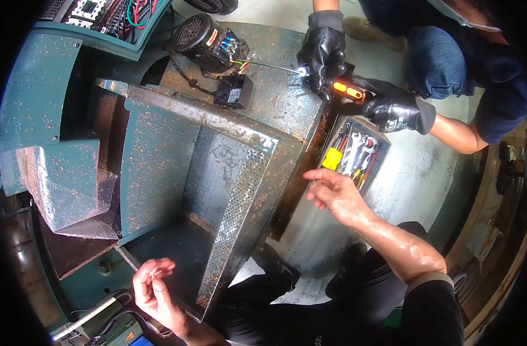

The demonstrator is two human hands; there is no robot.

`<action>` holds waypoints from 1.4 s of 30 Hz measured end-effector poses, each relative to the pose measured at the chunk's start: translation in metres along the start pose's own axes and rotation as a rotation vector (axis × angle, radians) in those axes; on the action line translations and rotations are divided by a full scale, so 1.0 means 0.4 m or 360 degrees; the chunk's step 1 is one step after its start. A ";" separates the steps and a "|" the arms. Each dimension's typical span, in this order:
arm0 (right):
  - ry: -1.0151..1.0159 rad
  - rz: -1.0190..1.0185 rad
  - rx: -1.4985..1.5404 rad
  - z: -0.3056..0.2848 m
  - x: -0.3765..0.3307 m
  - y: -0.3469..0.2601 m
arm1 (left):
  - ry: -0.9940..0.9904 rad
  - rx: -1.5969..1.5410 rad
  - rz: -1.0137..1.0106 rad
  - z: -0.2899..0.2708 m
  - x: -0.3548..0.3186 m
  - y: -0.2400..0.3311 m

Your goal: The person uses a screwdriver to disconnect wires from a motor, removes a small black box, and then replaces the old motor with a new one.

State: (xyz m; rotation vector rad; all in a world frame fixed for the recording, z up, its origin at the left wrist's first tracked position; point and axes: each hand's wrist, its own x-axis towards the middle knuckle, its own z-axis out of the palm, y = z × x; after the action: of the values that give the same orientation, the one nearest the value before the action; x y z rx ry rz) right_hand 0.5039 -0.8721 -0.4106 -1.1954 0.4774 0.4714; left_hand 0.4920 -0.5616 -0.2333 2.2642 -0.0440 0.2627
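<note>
My left hand (158,295) is raised by the near lower corner of a green metal housing (159,155) with a perforated plate (231,213). Its fingers are loosely bent, the thumb stands apart, and nothing shows in it. Over the housing's right side, just by a tool tray (364,153), hovers my right hand (335,196), index finger stretched out to the left and the others half curled, holding nothing. Beyond it a co-worker's black-gloved hands (322,55) hold a thin metal shaft (269,66) reaching to a black motor's (203,43) wired terminals, and an orange-and-black handle (348,90).
A small black box (233,91) lies open beside the motor. Wrenches and a yellow item fill the tray. Clear plastic sheeting (67,196) drapes at the left, and a wired electrical box (110,17) stands at the far left. The co-worker crouches at the far right.
</note>
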 end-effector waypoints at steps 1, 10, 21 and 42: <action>-0.0002 0.0000 0.0001 0.001 0.001 0.001 | 0.0000 0.0002 0.0000 -0.001 -0.001 -0.001; -0.0027 0.0014 -0.0029 0.002 -0.008 -0.007 | -0.0003 -0.0024 -0.0009 -0.004 -0.002 -0.004; -0.0043 0.0033 -0.0107 0.002 -0.011 -0.003 | 0.0012 -0.0057 -0.0019 -0.003 -0.004 -0.009; -0.0054 0.0056 -0.0163 0.003 -0.013 0.004 | 0.0026 -0.0036 -0.0003 -0.001 -0.007 -0.004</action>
State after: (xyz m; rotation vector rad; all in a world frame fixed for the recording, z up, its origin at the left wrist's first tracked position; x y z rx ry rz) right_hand 0.4989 -0.8711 -0.4083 -1.2769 0.4500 0.5507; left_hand 0.4893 -0.5602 -0.2349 2.2391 -0.0362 0.2783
